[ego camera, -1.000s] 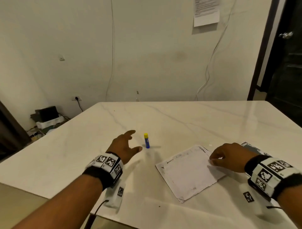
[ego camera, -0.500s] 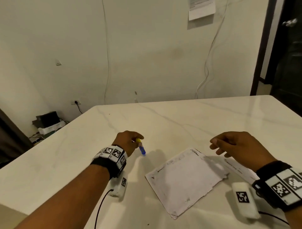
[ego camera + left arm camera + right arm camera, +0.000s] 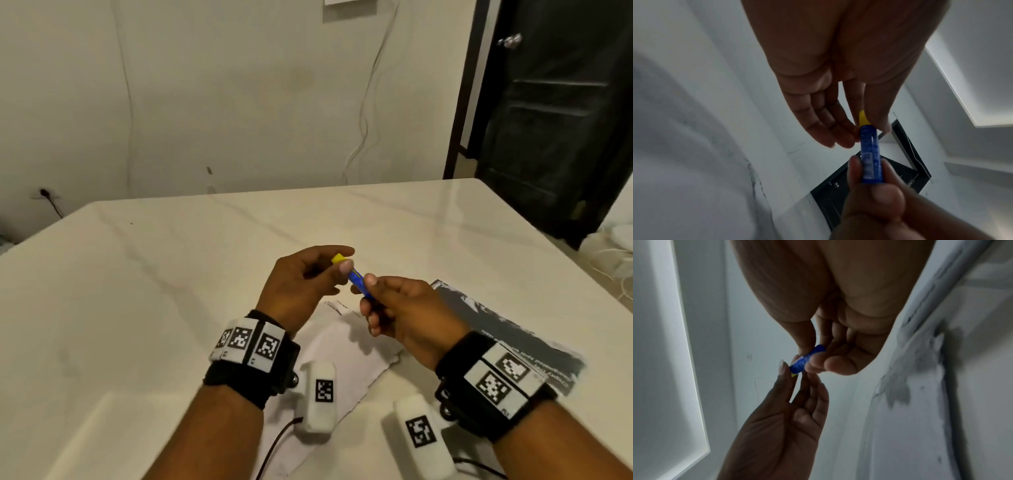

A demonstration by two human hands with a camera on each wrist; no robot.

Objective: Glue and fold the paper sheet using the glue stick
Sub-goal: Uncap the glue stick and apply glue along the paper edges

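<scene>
Glue stick (image 3: 356, 281), blue body, yellow cap

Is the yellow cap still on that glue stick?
Yes, still on. The yellow cap sits flush against the blue tube, pinched by the left hand.

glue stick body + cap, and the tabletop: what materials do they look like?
Glue stick: likely smooth plastic, with a glossy blue printed label showing a highlight. Its yellow cap: plain matte plastic, probably. Table: polished, grey-veined white surface with reflections; marble or a marble-look laminate, can't tell which.

The paper sheet (image 3: 342, 349) lies partly hidden under both wrists (its printing too blurred to read).
</scene>
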